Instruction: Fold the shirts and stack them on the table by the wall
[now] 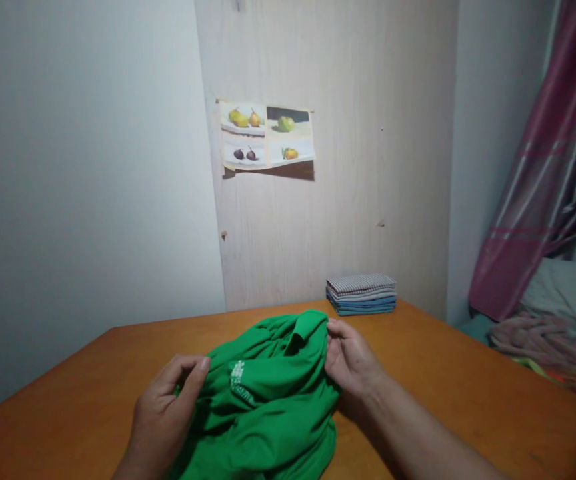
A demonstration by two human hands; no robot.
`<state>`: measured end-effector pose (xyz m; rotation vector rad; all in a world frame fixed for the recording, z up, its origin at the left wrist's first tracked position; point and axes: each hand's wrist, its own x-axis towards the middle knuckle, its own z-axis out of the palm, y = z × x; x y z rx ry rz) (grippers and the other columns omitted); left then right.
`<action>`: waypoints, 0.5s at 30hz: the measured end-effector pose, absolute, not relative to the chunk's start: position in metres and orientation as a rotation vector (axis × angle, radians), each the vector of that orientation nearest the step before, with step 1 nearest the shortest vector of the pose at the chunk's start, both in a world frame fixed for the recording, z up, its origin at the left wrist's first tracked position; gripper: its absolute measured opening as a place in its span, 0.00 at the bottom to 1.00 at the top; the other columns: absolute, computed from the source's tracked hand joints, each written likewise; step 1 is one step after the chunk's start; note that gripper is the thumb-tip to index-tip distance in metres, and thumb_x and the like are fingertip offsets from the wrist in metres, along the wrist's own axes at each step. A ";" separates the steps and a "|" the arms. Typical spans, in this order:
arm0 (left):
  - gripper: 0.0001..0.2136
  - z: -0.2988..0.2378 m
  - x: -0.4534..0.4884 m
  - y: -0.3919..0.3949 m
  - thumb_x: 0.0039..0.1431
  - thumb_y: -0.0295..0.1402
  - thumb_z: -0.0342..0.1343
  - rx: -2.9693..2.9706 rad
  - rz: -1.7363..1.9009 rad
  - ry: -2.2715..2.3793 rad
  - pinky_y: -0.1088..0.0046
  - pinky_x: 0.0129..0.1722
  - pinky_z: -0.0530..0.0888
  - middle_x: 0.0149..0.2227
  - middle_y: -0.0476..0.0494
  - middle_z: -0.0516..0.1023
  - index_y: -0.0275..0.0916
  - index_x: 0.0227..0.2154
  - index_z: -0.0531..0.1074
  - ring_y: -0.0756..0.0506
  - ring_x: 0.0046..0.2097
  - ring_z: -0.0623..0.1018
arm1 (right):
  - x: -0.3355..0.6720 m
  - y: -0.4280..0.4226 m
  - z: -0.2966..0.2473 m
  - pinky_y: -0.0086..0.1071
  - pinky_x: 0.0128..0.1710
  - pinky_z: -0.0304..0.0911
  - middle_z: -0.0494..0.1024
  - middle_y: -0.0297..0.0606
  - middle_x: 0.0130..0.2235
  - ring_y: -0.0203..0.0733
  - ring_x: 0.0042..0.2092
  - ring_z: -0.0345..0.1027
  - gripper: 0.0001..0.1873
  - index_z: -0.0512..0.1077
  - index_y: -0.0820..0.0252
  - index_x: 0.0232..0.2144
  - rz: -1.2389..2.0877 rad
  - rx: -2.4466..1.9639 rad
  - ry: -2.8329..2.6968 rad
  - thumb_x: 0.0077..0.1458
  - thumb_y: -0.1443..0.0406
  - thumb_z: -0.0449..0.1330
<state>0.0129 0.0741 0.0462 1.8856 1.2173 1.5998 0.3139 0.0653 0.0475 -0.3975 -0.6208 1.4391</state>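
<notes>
A crumpled green shirt (pixel 273 400) with a small white print lies on the orange wooden table (pixel 443 373) in front of me. My left hand (pixel 168 407) sits at the shirt's left edge, fingers curled and pinching the cloth. My right hand (pixel 351 357) grips the fabric near the collar on the shirt's right side, fingers closed on it.
A stack of folded cloths (pixel 362 293), striped on top and blue below, stands at the table's far edge against a wood-panel wall. A fruit poster (pixel 267 137) hangs on that wall. A pink curtain (pixel 553 173) and a bed with bedding (pixel 553 327) are to the right.
</notes>
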 end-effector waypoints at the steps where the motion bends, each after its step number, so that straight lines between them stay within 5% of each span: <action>1: 0.17 0.047 0.014 0.075 0.59 0.51 0.58 1.926 1.623 1.203 0.71 0.40 0.74 0.36 0.46 0.80 0.41 0.36 0.79 0.43 0.40 0.79 | 0.310 0.063 0.049 0.34 0.39 0.71 0.80 0.34 0.29 0.40 0.32 0.75 0.02 0.72 0.59 0.32 1.502 -0.373 -0.635 0.53 0.67 0.60; 6: 0.18 0.042 0.023 0.078 0.63 0.48 0.55 2.158 1.502 1.102 0.63 0.52 0.76 0.50 0.42 0.81 0.45 0.49 0.78 0.40 0.51 0.79 | 0.293 0.048 0.049 0.37 0.45 0.69 0.81 0.36 0.33 0.40 0.36 0.75 0.07 0.74 0.61 0.35 1.746 -0.320 -0.830 0.50 0.69 0.60; 9: 0.20 0.033 0.028 0.080 0.63 0.46 0.56 2.336 1.419 1.084 0.58 0.58 0.73 0.56 0.42 0.78 0.48 0.56 0.75 0.39 0.56 0.77 | 0.287 0.042 0.043 0.32 0.39 0.67 0.77 0.34 0.28 0.37 0.31 0.72 0.03 0.74 0.62 0.27 1.831 -0.356 -0.946 0.45 0.70 0.61; 15: 0.31 0.017 0.034 0.087 0.57 0.46 0.61 2.544 1.276 1.074 0.52 0.63 0.67 0.63 0.41 0.72 0.50 0.64 0.67 0.35 0.64 0.70 | 0.274 0.032 0.036 0.27 0.28 0.61 0.76 0.37 0.25 0.35 0.25 0.65 0.11 0.77 0.67 0.26 1.984 -0.385 -1.217 0.35 0.68 0.59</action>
